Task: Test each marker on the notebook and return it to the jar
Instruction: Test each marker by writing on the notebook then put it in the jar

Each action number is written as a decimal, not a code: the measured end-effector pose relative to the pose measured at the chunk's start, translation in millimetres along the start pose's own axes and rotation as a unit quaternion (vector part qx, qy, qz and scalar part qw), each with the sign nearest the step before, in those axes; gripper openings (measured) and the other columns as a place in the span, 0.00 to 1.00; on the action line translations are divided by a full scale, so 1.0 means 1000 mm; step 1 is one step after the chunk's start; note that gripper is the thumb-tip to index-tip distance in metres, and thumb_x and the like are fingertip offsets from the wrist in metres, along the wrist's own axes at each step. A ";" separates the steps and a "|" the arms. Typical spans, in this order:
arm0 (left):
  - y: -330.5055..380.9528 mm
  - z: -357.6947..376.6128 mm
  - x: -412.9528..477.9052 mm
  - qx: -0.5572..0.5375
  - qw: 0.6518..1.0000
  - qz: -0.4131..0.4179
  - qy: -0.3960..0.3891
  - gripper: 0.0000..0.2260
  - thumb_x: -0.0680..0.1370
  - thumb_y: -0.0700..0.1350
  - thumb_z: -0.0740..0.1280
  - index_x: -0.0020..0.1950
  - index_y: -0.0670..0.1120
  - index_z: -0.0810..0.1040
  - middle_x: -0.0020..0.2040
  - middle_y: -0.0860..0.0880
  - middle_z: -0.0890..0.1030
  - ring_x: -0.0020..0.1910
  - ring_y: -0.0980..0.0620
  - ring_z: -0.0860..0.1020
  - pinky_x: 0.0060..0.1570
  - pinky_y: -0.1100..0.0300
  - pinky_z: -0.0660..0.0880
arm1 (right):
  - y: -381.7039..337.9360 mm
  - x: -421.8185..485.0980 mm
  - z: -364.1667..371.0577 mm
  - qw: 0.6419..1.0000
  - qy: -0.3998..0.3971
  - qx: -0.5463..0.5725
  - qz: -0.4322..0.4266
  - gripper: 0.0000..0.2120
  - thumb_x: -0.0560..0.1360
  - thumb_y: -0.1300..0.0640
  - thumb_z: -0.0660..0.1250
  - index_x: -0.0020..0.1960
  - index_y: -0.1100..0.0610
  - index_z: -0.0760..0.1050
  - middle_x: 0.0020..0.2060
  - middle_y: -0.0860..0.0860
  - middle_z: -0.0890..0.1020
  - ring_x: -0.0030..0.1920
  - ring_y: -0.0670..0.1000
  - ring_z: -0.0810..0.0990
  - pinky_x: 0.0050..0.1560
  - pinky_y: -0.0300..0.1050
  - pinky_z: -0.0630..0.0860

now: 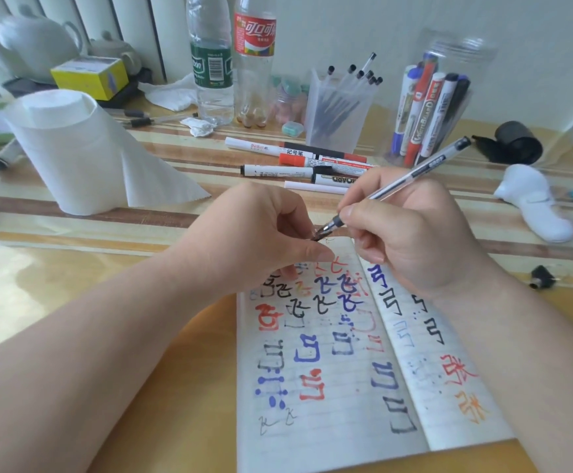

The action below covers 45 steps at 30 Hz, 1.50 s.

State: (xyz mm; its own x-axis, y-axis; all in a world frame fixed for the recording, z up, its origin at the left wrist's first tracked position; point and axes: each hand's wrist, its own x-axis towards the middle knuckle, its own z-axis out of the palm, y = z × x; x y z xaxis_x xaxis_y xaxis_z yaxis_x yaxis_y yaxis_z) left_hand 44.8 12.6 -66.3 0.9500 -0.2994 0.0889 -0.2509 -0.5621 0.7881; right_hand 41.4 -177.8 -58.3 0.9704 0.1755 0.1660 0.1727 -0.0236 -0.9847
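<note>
An open lined notebook [339, 387] covered in red, blue and black test marks lies in front of me. My right hand [411, 233] grips a clear-barrelled pen [425, 169] with its tip down near the notebook's top edge. My left hand [261, 230] pinches a small dark piece, seemingly the pen's cap, right at the tip. The clear plastic jar [449, 56] at the back right holds several whiteboard markers [425, 110]. More markers [298, 162] lie loose on the table beyond my hands.
A clear cup [332, 131] holds several pens. Two plastic bottles [213, 59] stand at the back, a paper towel roll [73, 148] at left, a yellow box [90, 76] and teapot [35, 39] behind it. Black tape roll [517, 141] and a white object [534, 206] sit right.
</note>
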 end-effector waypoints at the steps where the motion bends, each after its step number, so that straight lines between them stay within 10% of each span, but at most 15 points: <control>1: 0.000 0.001 0.000 0.001 1.000 0.003 -0.002 0.11 0.69 0.52 0.81 0.36 0.51 0.80 0.29 0.56 0.84 0.28 0.59 0.83 0.32 0.64 0.79 | 0.001 0.000 -0.001 1.000 -0.021 -0.015 0.009 0.05 0.68 0.65 0.67 0.35 0.59 0.79 0.25 0.59 0.71 0.24 0.53 0.66 0.24 0.39 0.61; 19: 0.000 0.006 -0.009 0.083 0.994 0.042 0.060 0.15 0.72 0.57 0.77 0.33 0.53 0.76 0.34 0.63 0.81 0.31 0.56 0.80 0.31 0.57 0.75 | 0.005 -0.001 0.001 0.991 -0.034 -0.125 0.044 0.23 0.77 0.54 0.74 0.27 0.56 0.72 0.20 0.50 0.72 0.20 0.47 0.66 0.24 0.34 0.64; 26: -0.006 0.006 0.000 0.012 0.999 0.005 0.035 0.12 0.73 0.62 0.73 0.40 0.54 0.84 0.29 0.56 0.83 0.26 0.57 0.81 0.25 0.65 0.76 | -0.004 0.003 -0.008 0.993 0.039 0.110 -0.001 0.05 0.73 0.61 0.70 0.43 0.62 0.76 0.27 0.54 0.73 0.26 0.51 0.66 0.23 0.39 0.61; 31: -0.009 0.008 0.001 0.010 0.999 0.012 0.044 0.10 0.74 0.64 0.70 0.45 0.60 0.83 0.31 0.60 0.83 0.25 0.59 0.81 0.25 0.67 0.76 | -0.003 0.000 -0.007 0.994 0.070 0.045 -0.068 0.08 0.76 0.58 0.69 0.42 0.63 0.76 0.31 0.54 0.79 0.28 0.52 0.73 0.23 0.42 0.67; 36: -0.010 0.007 0.001 0.029 0.997 0.005 0.075 0.33 0.67 0.76 0.67 0.68 0.62 0.73 0.48 0.63 0.82 0.40 0.63 0.83 0.46 0.58 0.82 | -0.021 0.003 -0.008 0.984 0.127 -0.012 -0.127 0.05 0.75 0.57 0.71 0.41 0.55 0.81 0.31 0.53 0.81 0.29 0.51 0.76 0.22 0.40 0.69; 45: -0.009 0.010 -0.001 0.048 0.997 0.015 0.061 0.16 0.76 0.65 0.68 0.62 0.65 0.72 0.44 0.64 0.79 0.41 0.66 0.76 0.37 0.69 0.68 | -0.075 0.071 -0.025 0.935 0.265 -0.119 -0.203 0.05 0.77 0.61 0.70 0.44 0.53 0.81 0.33 0.50 0.83 0.32 0.48 0.82 0.27 0.43 0.78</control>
State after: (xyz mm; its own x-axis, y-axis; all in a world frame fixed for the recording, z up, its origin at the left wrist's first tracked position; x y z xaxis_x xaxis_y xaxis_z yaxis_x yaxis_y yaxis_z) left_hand 43.8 10.4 -79.6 0.9561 -0.2243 0.1885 -0.2897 -0.6270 0.7232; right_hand 101.3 -188.1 28.2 0.7527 -0.2942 0.5889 0.5165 -0.2908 -0.8054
